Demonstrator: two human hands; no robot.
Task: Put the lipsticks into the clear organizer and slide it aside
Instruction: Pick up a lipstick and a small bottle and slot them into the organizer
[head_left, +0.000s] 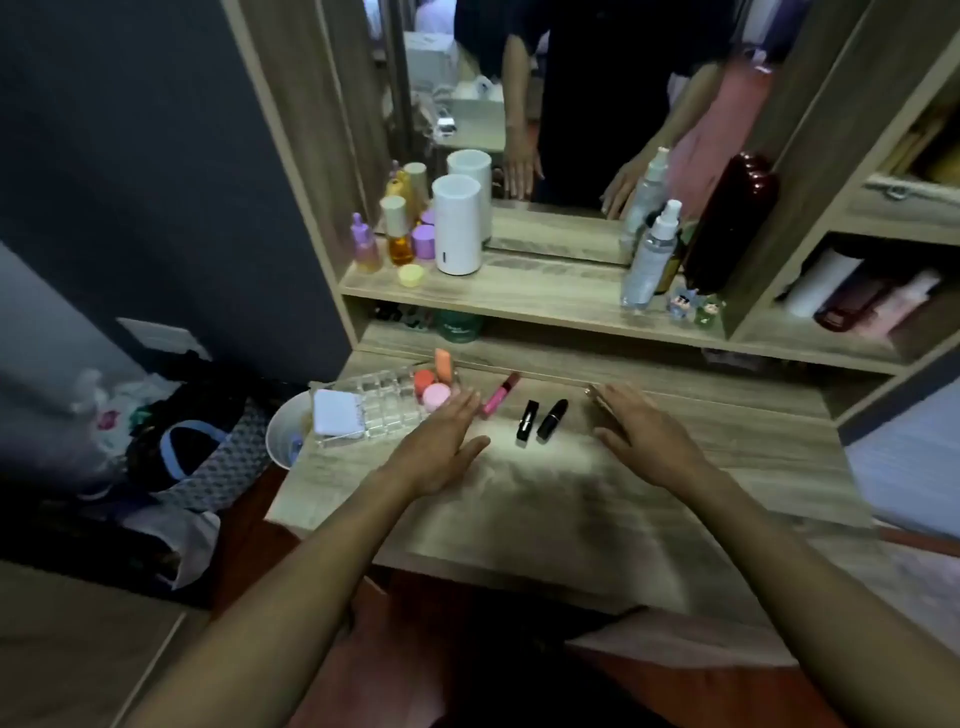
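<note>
Task barely begun. Your left hand (441, 441) flat, open, empty; organizer (387, 408) just left of its fingertips, no lipsticks visible in its slots. Pink gloss (500, 394) just beyond left fingertips. Two black lipsticks (527, 422) (551, 419) lying between your hands on desk (571, 499). Right hand (641, 434) open, flat; gold thing under its fingertips, can't tell if lipstick. Left: load all, then slide organizer aside.
</note>
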